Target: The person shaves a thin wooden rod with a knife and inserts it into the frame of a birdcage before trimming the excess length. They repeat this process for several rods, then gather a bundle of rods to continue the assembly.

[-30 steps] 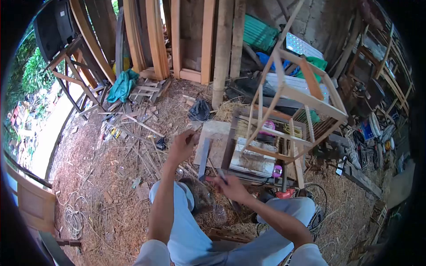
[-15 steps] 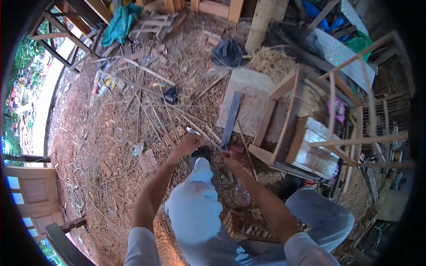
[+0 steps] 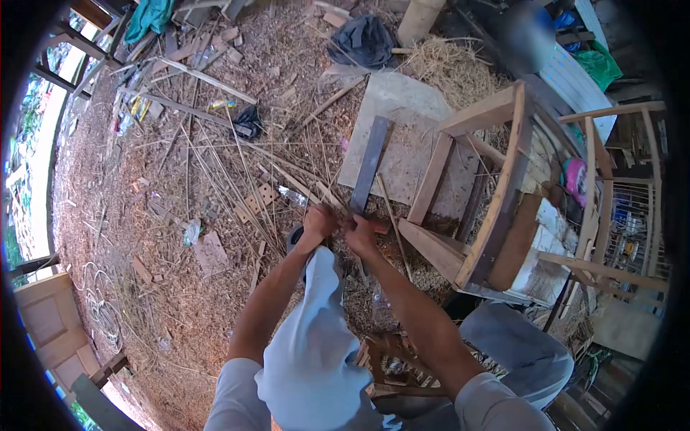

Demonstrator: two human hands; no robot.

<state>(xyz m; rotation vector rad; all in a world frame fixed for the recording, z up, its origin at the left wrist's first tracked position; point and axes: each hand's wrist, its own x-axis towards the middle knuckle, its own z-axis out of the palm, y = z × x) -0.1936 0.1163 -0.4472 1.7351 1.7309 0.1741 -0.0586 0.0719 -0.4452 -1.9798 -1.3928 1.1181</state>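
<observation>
My left hand (image 3: 321, 220) is closed, fingers curled in a pinch around the end of a thin pale wooden strip (image 3: 329, 195). Right beside it, nearly touching, my right hand (image 3: 360, 234) is closed too. A red piece (image 3: 381, 226) shows at the right side of that hand; I cannot tell what the fingers grip. Just beyond the right hand, a dark grey plank (image 3: 371, 161) lies partly over a pale flat board (image 3: 406, 93). Both hands are low in front of my leg in light trousers (image 3: 309, 337). A perforated brick (image 3: 256, 204) lies ahead of the left hand.
A wooden frame (image 3: 496, 208) with slats stands close on the right. Long thin sticks (image 3: 215, 172) and wood shavings cover the ground. Black plastic bags (image 3: 361, 43) lie farther ahead. Coiled cord (image 3: 104, 316) and a panelled wooden door (image 3: 47, 320) are at the left.
My hands have come closer together, the right one moving left to meet the left. The view has shifted, so the ground and the wooden frame sit differently.
</observation>
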